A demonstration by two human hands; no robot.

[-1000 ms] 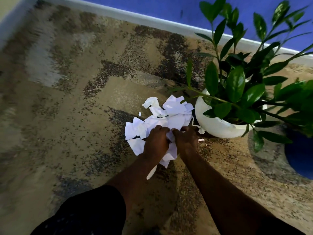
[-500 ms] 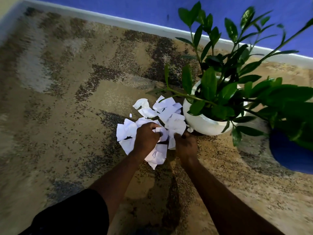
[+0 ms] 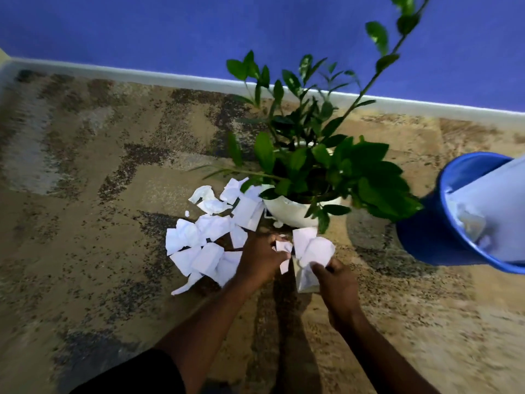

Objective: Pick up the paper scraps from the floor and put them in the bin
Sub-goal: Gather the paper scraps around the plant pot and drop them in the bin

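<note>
- Head view, tipped down over a mottled tan-and-brown floor [image 3: 85, 223], bounded at the far side by a white skirting board [image 3: 142, 76] under a blue wall [image 3: 142, 29].
- Next in size, a leafy green plant [image 3: 312, 166] in a white pot [image 3: 287, 214], just beyond both hands, its lower leaves overhanging the farthest paper.
- At the right edge, a blue bin [image 3: 420, 240], mouth turned toward the camera, white paper lying inside.
- Paper scraps [image 3: 199, 251]: a loose white heap on the floor, left of the left hand and touching it, reaching back to the foot of the pot.
- Right hand [image 3: 338, 282]: fingers curled round a crumpled bunch [image 3: 312, 248] of scraps, seemingly lifted clear of the floor.
- Left hand [image 3: 261, 257]: knuckles up, fingers curled, pinching a small scrap [image 3: 284, 247] in the gap between the two hands.
- Key relation: bin to the right of both hands and a little farther from the body, well apart from them. Right hand nearer and loaded, with the plant's outer leaves close to the line between. No clear long axis to the crumpled bunch. Probably a plain rightward carry for that hand, with the heap left for further trips.
- Hard to make out: bin's right side cut off by the frame. Palm sides of both hands hidden, so the amount of paper in each grip unknown. Tiny white bits [image 3: 277, 224] at the pot's foot too small to tell as paper. Frame edges blurred.
</note>
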